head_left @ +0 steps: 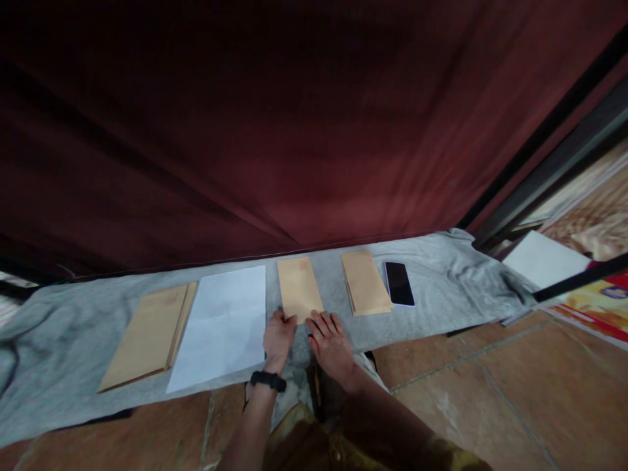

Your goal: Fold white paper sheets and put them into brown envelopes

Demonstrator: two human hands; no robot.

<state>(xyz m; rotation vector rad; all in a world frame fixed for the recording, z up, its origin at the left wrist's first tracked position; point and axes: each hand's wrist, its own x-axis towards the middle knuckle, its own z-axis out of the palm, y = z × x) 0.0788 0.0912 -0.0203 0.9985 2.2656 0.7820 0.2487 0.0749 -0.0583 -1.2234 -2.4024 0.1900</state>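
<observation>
A brown paper envelope (299, 286) lies on the grey cloth in front of me. My left hand (279, 340), with a black band on its wrist, has its fingers curled and closed on the envelope's near left corner. Spread flat, my right hand (331, 343) rests its fingertips at the near right corner. Just left of the envelope is a sheet of white paper (223, 320). A small stack of brown envelopes (364, 281) lies to the right.
Larger brown envelopes (147, 333) are stacked at the left, partly beside the white paper. A dark-screened phone (400, 284) lies right of the small stack. The grey cloth (441, 281) covers a narrow surface against a dark red curtain (314, 131). Tiled floor (456, 386) shows below.
</observation>
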